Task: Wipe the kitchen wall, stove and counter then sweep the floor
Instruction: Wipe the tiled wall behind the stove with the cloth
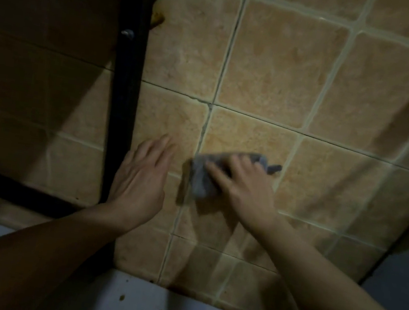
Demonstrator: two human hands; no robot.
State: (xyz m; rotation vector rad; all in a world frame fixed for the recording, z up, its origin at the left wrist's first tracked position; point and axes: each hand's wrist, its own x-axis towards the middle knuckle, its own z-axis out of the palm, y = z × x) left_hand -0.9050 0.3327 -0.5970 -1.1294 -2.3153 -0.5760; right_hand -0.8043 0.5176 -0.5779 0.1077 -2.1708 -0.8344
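Crumpled grey cloth (205, 179) against tiled wall (276, 72)

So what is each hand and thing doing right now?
Left hand: fingers straight, flat against the wall.
Right hand: presses the cloth on the tiles.
Cloth: bunched, grey, against the tiled wall.
Counter: white, a few small spots.
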